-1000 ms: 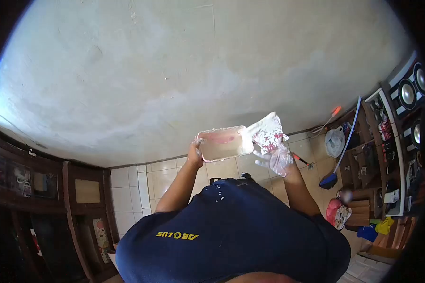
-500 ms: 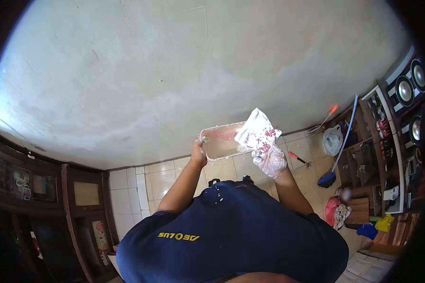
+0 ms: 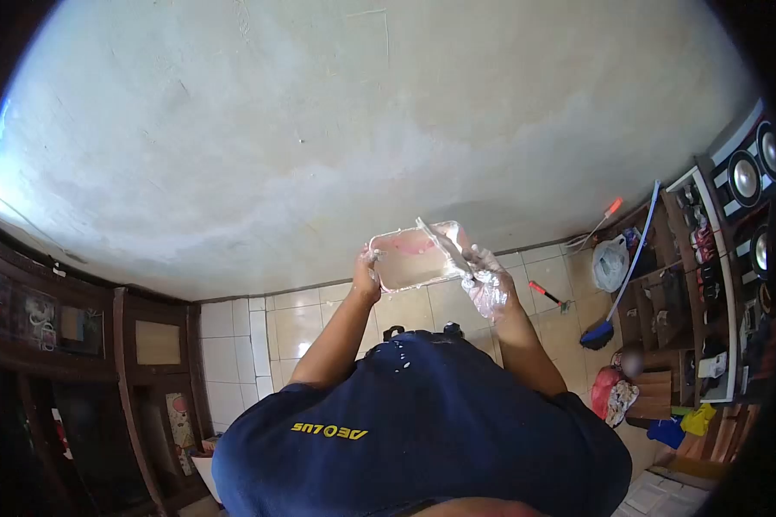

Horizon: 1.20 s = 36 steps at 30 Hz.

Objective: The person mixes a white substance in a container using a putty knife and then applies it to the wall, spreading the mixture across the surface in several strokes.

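Note:
A rectangular white-smeared container (image 3: 398,283) with pinkish patches inside is held up near the wall. My left hand (image 3: 366,274) is closed on its left end, with white smears on the fingers. My right hand (image 3: 491,289), covered in a whitish, see-through plastic glove or film, grips a scraper-like blade (image 3: 444,244). The blade appears nearly edge-on, tilted over the container's right end, and is coated in white paste. Whether it touches the rim is hard to tell.
A pale, patchy wall (image 3: 302,129) rises ahead. On the tiled floor lies an orange-and-black tool (image 3: 545,291). To the right are a blue broom (image 3: 597,334), a plastic bag (image 3: 610,263), shelves (image 3: 664,314) and speakers (image 3: 744,177). Dark wooden cabinets (image 3: 121,362) stand left.
The blade in my right hand has turned from showing its broad white-coated face to nearly edge-on, and shifted slightly left over the container. My left hand keeps its hold.

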Motion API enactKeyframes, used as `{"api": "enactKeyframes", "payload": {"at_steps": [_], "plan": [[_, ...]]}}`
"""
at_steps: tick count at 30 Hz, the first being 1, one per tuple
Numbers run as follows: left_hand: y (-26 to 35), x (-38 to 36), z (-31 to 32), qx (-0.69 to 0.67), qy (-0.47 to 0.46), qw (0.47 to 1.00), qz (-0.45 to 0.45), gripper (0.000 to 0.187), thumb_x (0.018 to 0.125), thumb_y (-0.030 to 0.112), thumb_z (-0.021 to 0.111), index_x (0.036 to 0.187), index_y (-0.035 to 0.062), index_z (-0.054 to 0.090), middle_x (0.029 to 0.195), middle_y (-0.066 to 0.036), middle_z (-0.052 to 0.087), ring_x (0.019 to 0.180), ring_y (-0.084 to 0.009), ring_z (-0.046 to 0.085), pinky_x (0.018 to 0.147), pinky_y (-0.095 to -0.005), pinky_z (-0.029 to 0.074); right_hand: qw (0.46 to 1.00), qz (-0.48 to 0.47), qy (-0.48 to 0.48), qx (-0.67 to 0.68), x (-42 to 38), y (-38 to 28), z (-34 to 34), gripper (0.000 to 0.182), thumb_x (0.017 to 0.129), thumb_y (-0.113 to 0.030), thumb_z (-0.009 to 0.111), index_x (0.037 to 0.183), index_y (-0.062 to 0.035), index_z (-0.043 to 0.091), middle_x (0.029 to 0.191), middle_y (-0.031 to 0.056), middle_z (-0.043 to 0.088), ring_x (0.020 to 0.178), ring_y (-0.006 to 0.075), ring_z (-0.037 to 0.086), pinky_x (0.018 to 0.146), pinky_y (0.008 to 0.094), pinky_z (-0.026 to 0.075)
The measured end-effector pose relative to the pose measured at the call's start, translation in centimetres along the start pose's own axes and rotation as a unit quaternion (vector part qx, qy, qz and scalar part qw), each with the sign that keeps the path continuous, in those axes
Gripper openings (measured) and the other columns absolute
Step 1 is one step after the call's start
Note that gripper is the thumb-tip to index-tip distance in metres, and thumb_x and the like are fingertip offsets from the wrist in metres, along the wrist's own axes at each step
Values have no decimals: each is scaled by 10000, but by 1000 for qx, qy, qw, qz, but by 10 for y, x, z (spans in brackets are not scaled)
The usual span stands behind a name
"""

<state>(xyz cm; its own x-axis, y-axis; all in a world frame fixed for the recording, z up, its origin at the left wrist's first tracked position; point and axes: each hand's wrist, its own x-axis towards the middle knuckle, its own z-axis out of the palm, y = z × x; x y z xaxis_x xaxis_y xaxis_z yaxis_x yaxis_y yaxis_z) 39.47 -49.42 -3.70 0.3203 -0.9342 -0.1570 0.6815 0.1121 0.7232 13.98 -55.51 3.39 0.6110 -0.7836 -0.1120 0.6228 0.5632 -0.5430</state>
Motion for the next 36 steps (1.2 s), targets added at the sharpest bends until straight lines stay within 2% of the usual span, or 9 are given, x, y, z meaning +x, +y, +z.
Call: {"api": "enactKeyframes", "payload": {"at_steps": [12,15,16,19,20,24,27,31,36], "plan": [[-24,10,-32,3,66,998,-18,278,829,226,438,1018,58,553,953,-69,602,900,-208,585,820,-351,473,965,30,172,-197,11,14,-33,749,763,38,612,1334,-138,161,1197,139,463,951,195,539,674,274,489],[-19,5,-32,13,39,999,-28,402,869,300,376,1115,35,551,1059,-97,600,985,-231,575,871,-358,458,996,75,33,-21,18,20,-67,610,800,-97,614,1325,-13,314,1047,143,576,824,171,584,667,273,505],[-16,5,-30,14,36,999,-28,402,869,300,376,1115,35,551,1059,-97,600,985,-231,575,871,-358,458,994,64,74,-41,14,21,-57,409,828,-158,590,1182,17,485,999,137,600,840,164,596,669,255,509],[-11,2,-27,-8,73,997,-28,340,864,257,385,1069,45,553,1011,-86,602,933,-216,581,832,-356,467,983,164,17,81,24,32,-96,324,858,-165,551,1112,35,522,973,138,616,876,170,605,677,236,513],[-10,3,-28,18,63,998,-12,344,872,261,378,1073,42,552,1023,-91,601,946,-222,579,842,-359,463,991,106,-38,74,23,37,-96,264,864,-156,544,1072,6,550,982,126,626,943,191,606,766,287,521],[-4,4,-21,-7,70,997,-9,362,892,270,358,1095,36,546,1067,-105,593,987,-239,568,875,-368,448,987,93,87,96,11,25,-32,297,855,-144,543,1109,9,532,1082,126,603,1045,237,573,926,400,463],[-3,1,-20,7,52,999,-9,378,896,283,358,1115,35,540,1084,-109,591,1003,-246,562,892,-372,441,993,34,53,100,12,29,-36,273,867,-154,530,1087,7,540,1077,148,605,959,259,614,730,305,566],[-9,1,-22,-31,44,998,-17,373,894,273,368,1118,31,543,1085,-111,593,1003,-246,565,892,-373,444,982,-34,42,179,24,38,-64,160,886,-120,508,982,-12,578,1009,111,630,887,192,633,744,269,559],[-30,8,-46,-15,6,1000,11,387,873,279,405,1119,16,549,1097,-124,590,1010,-264,565,882,-400,457,981,-106,66,151,36,37,-55,254,889,-131,509,1115,-16,512,1039,101,615,926,201,616,760,289,562]]}}
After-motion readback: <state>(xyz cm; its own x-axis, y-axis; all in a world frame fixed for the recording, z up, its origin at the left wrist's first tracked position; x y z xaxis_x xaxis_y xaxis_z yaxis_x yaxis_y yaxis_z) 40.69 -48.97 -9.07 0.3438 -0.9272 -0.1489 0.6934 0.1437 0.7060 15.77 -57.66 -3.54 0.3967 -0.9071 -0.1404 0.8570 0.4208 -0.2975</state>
